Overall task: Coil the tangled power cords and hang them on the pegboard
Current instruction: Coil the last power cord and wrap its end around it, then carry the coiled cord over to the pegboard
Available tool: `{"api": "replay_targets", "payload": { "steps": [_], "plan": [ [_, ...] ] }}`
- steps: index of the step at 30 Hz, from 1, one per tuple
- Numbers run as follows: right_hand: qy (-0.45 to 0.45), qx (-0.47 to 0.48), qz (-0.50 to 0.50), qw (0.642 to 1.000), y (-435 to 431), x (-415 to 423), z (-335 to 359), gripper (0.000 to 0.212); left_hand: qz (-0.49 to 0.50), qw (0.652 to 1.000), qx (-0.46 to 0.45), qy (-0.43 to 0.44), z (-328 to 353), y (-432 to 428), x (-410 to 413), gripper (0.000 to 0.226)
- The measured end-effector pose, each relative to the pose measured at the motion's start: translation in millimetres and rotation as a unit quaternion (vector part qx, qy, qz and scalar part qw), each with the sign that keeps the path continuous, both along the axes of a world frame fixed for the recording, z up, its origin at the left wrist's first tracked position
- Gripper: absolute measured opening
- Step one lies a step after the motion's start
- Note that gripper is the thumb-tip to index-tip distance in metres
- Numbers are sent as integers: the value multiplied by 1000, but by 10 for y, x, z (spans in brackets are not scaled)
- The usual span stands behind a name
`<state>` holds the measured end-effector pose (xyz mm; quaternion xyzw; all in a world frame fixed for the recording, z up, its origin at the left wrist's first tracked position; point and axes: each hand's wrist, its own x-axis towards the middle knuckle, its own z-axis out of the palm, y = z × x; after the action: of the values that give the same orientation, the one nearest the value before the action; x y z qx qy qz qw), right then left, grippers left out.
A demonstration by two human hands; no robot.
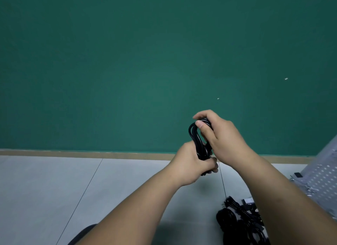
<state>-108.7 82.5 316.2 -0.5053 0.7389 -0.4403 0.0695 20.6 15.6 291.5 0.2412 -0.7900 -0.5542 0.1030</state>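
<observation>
Holding the coiled cord [196, 140] up in front of us, we have it pinned at both ends. Our left hand [189, 162] is curled round the bottom of the bundle, fingers wrapped tight. Our right hand [221, 135] is closed over the top, thumb pressed across the loops. Between the two sets of fingers the black strands run as a narrow, drawn-out loop, several turns lying side by side.

We judge this a light thing but a springy one: the jacket looks rubbery and stiff enough that the turns will want to fan open the moment either grip slackens. It looks smooth and a touch glossy too, so a loose pinch may let one strand slide out. The best hold, we reckon, is round the whole bundle just below our right fingers, all turns gathered, never a single strand. Whether a plug sits inside our left fist we cannot tell.

Down and to the right of our right fingers, well apart, the other cords [240, 221] lie heaped on the floor [54, 190]. The pegboard [324, 173] leans further right again.
</observation>
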Motion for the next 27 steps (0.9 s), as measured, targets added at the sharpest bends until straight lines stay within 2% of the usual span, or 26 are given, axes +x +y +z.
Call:
{"api": "replay_targets", "payload": {
  "steps": [2, 5, 8, 10, 12, 14, 16, 19, 21, 23, 25, 27],
  "plan": [
    [-19, -2, -1, 1000, -3, -12, -27, 13, -11, 1000, -16, -11, -7, 13, 23, 14],
    [-21, 52, -10, 998, 13, -59, -41, 22, -47, 991, -118, -40, 11, -24, 69, 18],
    [39, 145, -38, 988, 13, -6, -59, 29, -73, 969, -215, -96, -53, -36, 116, 24],
    [95, 139, -67, 983, -10, 71, -78, 30, -55, 975, -194, -90, -100, -27, 130, 25],
    [74, 63, -81, 992, -3, 126, -60, 25, -30, 986, -156, -56, -75, -27, 141, 24],
    [-28, -31, -75, 996, 36, 125, -32, 20, -25, 994, -104, -7, -11, -25, 152, 28],
    [-112, -108, -69, 985, 97, 119, -15, 18, -8, 998, -28, 47, 63, 27, 174, 31],
    [-259, -186, -67, 945, 186, 128, 47, 20, 37, 993, 11, 108, 153, 170, 176, 24],
    [-348, -201, -49, 914, 253, 151, 121, 21, 54, 991, 18, 119, 197, 273, 166, 17],
    [-341, -183, -32, 922, 334, 159, 134, 19, 76, 990, 37, 112, 246, 352, 134, 19],
    [-264, -135, -13, 955, 418, 177, 96, 16, 113, 985, 66, 110, 320, 404, 93, 25],
    [-177, -75, 1, 981, 466, 201, 18, 25, 149, 974, 110, 133, 422, 440, 33, 29]
  ]
}}
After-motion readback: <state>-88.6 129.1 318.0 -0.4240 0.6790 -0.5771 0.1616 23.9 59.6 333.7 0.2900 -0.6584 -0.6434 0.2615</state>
